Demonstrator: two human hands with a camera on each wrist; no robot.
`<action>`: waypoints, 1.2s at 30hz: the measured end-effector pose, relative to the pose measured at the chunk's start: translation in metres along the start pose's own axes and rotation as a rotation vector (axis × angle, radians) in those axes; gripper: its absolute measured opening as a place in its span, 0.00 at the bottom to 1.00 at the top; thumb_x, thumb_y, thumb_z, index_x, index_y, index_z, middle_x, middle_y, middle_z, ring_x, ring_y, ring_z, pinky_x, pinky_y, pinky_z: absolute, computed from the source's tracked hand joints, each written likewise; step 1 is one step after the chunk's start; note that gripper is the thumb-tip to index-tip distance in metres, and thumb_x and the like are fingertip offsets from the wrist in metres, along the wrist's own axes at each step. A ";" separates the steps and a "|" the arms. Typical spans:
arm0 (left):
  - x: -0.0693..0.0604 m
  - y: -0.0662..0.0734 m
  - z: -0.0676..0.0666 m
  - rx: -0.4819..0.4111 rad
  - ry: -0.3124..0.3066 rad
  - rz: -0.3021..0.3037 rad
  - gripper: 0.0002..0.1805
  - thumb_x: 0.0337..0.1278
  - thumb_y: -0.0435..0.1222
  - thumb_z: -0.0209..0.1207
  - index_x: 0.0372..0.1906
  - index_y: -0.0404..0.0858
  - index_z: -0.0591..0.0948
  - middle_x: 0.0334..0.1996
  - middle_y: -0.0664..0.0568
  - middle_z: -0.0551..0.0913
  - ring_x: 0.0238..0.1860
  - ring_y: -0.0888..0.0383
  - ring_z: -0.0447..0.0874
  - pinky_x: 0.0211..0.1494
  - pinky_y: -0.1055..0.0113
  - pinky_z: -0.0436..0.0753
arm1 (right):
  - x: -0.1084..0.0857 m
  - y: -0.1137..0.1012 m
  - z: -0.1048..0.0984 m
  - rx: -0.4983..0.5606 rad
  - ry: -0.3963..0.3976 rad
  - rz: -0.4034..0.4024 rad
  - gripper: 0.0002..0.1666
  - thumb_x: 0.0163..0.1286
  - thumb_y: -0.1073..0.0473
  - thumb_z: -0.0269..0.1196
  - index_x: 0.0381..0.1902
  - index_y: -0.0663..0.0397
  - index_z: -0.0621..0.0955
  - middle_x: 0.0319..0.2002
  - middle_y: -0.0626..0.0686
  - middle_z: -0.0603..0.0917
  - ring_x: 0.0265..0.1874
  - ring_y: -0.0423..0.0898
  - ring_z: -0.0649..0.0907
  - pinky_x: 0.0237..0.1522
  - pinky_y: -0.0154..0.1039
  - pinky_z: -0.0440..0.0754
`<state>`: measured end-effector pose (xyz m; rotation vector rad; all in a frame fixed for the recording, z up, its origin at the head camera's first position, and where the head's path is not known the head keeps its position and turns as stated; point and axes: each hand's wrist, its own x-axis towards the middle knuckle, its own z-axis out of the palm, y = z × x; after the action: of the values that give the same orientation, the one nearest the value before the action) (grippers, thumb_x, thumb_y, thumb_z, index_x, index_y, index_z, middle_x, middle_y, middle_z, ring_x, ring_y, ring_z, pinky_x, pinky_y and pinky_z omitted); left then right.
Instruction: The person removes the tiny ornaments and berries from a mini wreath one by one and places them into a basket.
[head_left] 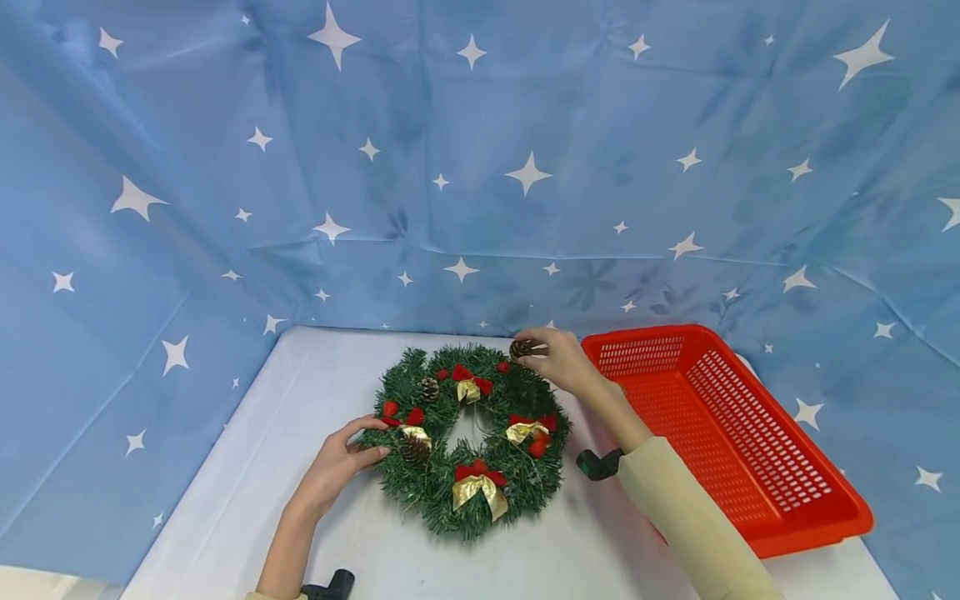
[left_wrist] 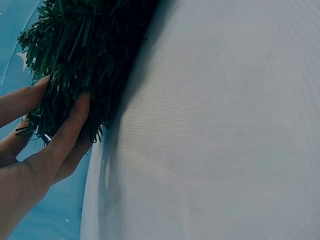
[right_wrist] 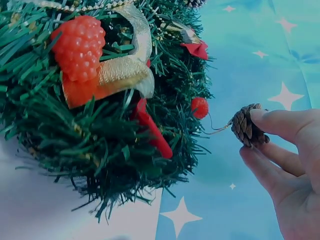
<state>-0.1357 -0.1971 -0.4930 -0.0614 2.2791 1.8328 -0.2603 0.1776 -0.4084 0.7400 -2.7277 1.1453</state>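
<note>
Laid flat on white table, near far edge, between left edge and basket: green wreath, fitted with red-and-gold bows, red berries and two small cones. Pinched between thumb and fingers of right hand, at wreath's far right rim: brown pine cone, with thin wire pointing toward wreath. Wire contact with greenery: cannot tell. Placed at wreath's rim facing table's left edge, thumb and fingers parted, fingertips touching greenery: left hand. Set along table's right edge: red basket.
</note>
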 end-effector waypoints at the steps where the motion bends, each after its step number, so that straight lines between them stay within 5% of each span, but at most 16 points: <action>1: 0.000 0.000 0.000 0.002 0.000 -0.001 0.24 0.65 0.35 0.67 0.64 0.41 0.79 0.81 0.40 0.54 0.58 0.47 0.81 0.54 0.57 0.83 | -0.001 0.000 -0.001 -0.004 0.003 -0.003 0.20 0.66 0.68 0.71 0.56 0.64 0.84 0.52 0.65 0.87 0.51 0.62 0.88 0.51 0.49 0.88; 19: 0.000 0.000 0.000 0.009 -0.012 -0.009 0.24 0.66 0.37 0.67 0.65 0.42 0.78 0.81 0.41 0.54 0.64 0.42 0.79 0.57 0.55 0.83 | -0.026 0.005 -0.028 0.001 0.025 0.019 0.21 0.65 0.71 0.70 0.56 0.66 0.85 0.53 0.66 0.87 0.50 0.61 0.89 0.50 0.50 0.88; 27: -0.002 -0.001 -0.003 0.016 -0.025 -0.016 0.24 0.66 0.38 0.67 0.65 0.41 0.77 0.82 0.42 0.53 0.79 0.27 0.49 0.66 0.45 0.79 | -0.035 0.009 -0.039 -0.068 0.047 0.041 0.22 0.65 0.69 0.71 0.57 0.63 0.85 0.53 0.65 0.88 0.48 0.60 0.89 0.48 0.51 0.89; 36: 0.000 0.001 -0.003 0.022 -0.036 -0.016 0.24 0.67 0.38 0.66 0.65 0.40 0.77 0.82 0.42 0.53 0.79 0.24 0.42 0.71 0.39 0.73 | -0.046 0.014 -0.051 -0.099 0.073 0.046 0.22 0.65 0.68 0.72 0.57 0.63 0.85 0.51 0.64 0.88 0.47 0.59 0.90 0.43 0.51 0.90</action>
<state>-0.1360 -0.1998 -0.4917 -0.0426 2.2678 1.7862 -0.2317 0.2393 -0.3932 0.6132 -2.7307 1.0159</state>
